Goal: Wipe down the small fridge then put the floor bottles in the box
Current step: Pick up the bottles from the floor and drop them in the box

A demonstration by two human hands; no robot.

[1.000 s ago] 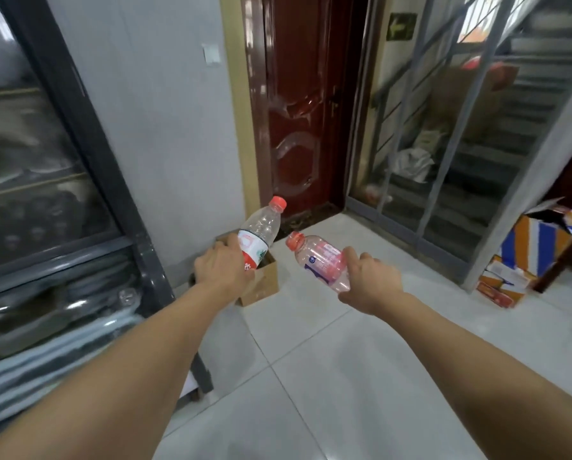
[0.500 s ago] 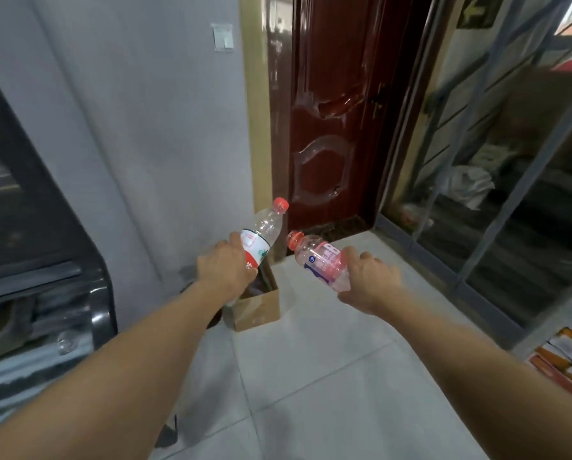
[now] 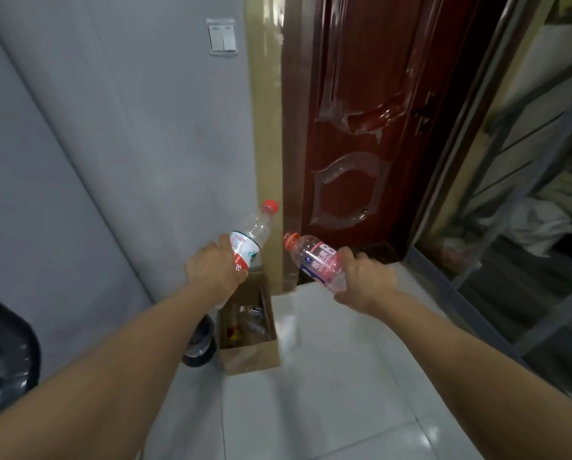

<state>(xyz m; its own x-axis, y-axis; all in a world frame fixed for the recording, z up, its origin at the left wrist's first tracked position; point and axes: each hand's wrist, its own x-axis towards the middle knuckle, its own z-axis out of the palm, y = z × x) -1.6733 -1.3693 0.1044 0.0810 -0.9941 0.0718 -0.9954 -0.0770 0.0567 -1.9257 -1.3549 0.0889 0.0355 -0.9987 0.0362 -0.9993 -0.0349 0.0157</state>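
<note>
My left hand (image 3: 213, 270) grips a clear empty bottle (image 3: 253, 234) with a red cap and a red-and-white label, tilted up to the right. My right hand (image 3: 366, 282) holds a pink-tinted bottle (image 3: 314, 260) with a red cap, its neck pointing up and left. Both bottles hang in the air above an open cardboard box (image 3: 250, 355) that stands on the floor against the wall. Several bottles lie inside the box. The fridge (image 3: 2, 353) shows only as a dark rounded edge at the far left.
A dark round object (image 3: 200, 345) sits on the floor left of the box. Behind the box are a grey wall, a tan door frame and a dark red door (image 3: 364, 127). A glass partition (image 3: 523, 227) runs along the right. The floor is white tile.
The view has moved closer to the box and turned right, so the fridge has slid almost out of frame. Both hands still hold their bottles, now nearly over the box.
</note>
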